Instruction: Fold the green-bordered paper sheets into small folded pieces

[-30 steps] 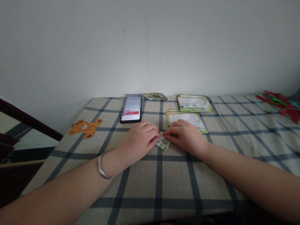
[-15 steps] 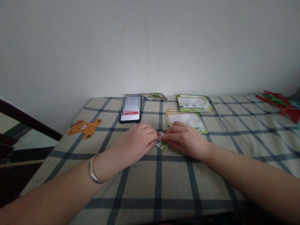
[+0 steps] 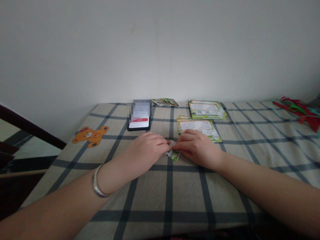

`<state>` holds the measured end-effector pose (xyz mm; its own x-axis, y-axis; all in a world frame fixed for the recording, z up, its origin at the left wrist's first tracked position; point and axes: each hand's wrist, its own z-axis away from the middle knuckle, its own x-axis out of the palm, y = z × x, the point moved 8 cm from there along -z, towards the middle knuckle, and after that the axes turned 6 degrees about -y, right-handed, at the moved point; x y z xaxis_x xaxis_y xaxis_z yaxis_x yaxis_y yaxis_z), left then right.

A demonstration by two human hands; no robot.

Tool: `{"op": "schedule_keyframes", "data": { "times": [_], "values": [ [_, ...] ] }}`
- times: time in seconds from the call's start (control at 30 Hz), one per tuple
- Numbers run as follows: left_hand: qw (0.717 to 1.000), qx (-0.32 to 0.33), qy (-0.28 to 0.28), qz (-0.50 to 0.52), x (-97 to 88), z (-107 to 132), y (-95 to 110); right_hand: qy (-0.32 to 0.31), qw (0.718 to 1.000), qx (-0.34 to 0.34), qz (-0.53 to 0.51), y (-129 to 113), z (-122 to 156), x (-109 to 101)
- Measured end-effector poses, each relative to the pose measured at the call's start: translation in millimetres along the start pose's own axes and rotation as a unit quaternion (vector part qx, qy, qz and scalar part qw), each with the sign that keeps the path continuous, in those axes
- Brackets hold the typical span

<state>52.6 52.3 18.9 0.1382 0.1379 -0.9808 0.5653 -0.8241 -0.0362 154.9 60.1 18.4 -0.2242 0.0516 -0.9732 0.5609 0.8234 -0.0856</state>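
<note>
A small folded piece of printed paper [image 3: 174, 155], white and green, lies low over the checked tablecloth between my two hands. My left hand [image 3: 150, 150], with a silver bangle at the wrist, has its fingertips closed on the paper's left side. From the other side, my right hand [image 3: 198, 148] pinches its right edge with thumb and fingers. Both hands hide part of the paper. Just behind my right hand lies a stack of green-edged printed leaflets [image 3: 197, 125], partly covered by that hand.
A second leaflet stack [image 3: 206, 109] lies farther back near the wall. Folded paper pieces [image 3: 165, 102] sit beside a phone [image 3: 138, 123] with a lit screen. An orange bear figure [image 3: 91, 136] is at the left, a red and green fabric heap [image 3: 303, 111] at the far right.
My left forearm and bangle have shifted slightly left. Both hands keep their hold on the paper in almost the same place.
</note>
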Motion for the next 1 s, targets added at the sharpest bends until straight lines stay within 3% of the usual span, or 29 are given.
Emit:
{"op": "schedule_keyframes", "data": {
  "times": [0.33,0.63,1.0],
  "values": [
    [1.000,0.027,0.005,-0.008,4.0,3,0,-0.015,1.000,-0.013,0.011,2,5,0],
    [0.996,0.047,-0.041,-0.060,-0.9,4,8,-0.009,1.000,-0.025,0.015,-1,8,-8],
    [0.994,0.063,-0.074,-0.051,-5.4,10,8,-0.020,1.000,-0.011,-0.008,3,9,-9]
  ]
}}
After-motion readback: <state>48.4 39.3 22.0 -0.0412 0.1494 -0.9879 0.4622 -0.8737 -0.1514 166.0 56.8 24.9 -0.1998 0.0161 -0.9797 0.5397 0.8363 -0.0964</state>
